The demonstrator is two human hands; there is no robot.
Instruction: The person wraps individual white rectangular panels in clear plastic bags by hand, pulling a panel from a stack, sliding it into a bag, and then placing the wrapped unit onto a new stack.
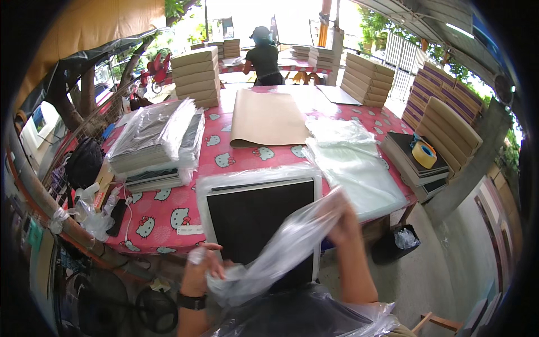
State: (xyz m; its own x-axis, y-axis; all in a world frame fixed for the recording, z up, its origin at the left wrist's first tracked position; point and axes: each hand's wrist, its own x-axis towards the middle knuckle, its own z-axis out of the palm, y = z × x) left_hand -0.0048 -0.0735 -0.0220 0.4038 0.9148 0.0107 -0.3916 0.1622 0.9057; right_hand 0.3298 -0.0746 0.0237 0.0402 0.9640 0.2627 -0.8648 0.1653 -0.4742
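A clear plastic bag (286,236) stretches slantwise between my two hands, low on the left and raised on the right. My left hand (206,263), with a dark band on its wrist, has its fingers curled at the bag's lower end. At the upper end my right hand (341,220), smeared by motion, grips the plastic. Beneath the bag, a flat black panel (252,216) with a pale border leans over the table's near edge. Clear plastic wrapping shows around its edges, and the bag hides part of its lower half.
On the pink patterned table (222,160) lie plastic-wrapped panels (149,137) at left, brown paper (266,118), and clear bags (356,174) at right. Yellow tape (424,154) rests on dark panels. Brown stacks (195,76) stand farther back. Another person (262,59) works beyond; a black bin (396,244) sits below right.
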